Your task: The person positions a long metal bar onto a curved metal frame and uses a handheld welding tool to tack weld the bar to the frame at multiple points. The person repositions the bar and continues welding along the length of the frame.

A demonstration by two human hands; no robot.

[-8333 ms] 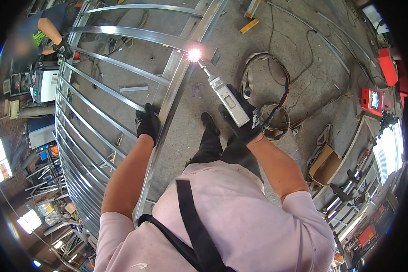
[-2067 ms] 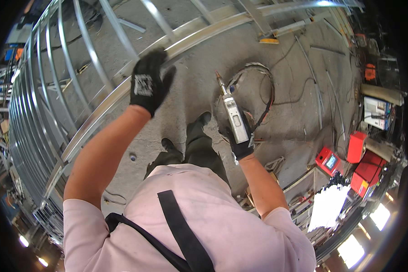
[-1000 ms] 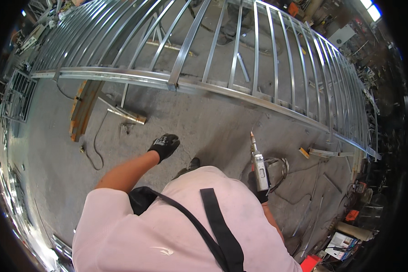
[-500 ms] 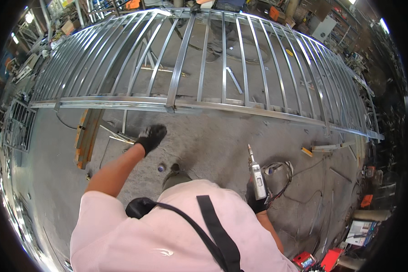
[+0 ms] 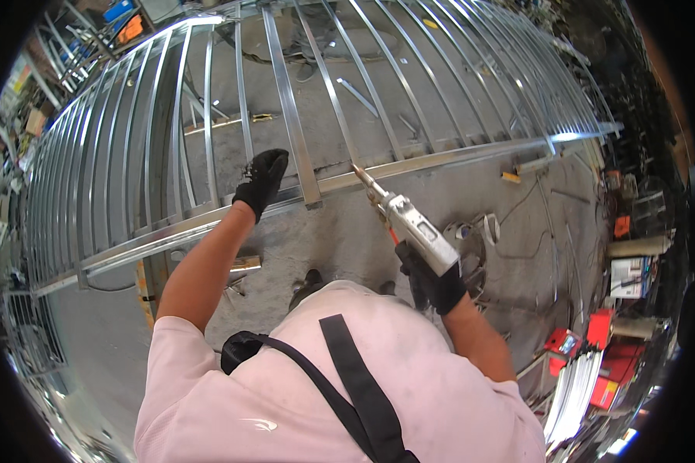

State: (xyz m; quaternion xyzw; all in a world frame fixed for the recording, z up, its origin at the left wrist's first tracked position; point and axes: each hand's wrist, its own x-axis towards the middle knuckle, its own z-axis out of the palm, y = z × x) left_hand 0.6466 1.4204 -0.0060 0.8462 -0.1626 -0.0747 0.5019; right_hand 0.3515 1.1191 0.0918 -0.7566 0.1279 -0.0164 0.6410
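Note:
My right hand (image 5: 432, 282), in a black glove, grips a silver welding gun (image 5: 421, 231). Its narrow copper-coloured nozzle (image 5: 361, 174) points up and left, at or just over the near rail (image 5: 409, 165) of a large metal frame, where an upright bar meets it. My left hand (image 5: 264, 181), also in a black glove, is over the near rail, left of a wider flat bar (image 5: 286, 100). Its fingers are curled together, and whether anything is inside them is hidden. Thin shiny bars run across the frame from near to far.
A rusty yellow steel beam (image 5: 144, 293) shows under the frame at left. Coiled cable (image 5: 479, 258) lies on the floor right of the gun. Red boxes (image 5: 618, 370) stand at the lower right, beside a white sheet bundle (image 5: 575, 393). A metal grille (image 5: 35, 332) leans at far left.
The frame looks closer and tilted in view. My left hand has moved from above the floor to over the near rail. The gun has risen and tipped left, its nozzle now at the rail.

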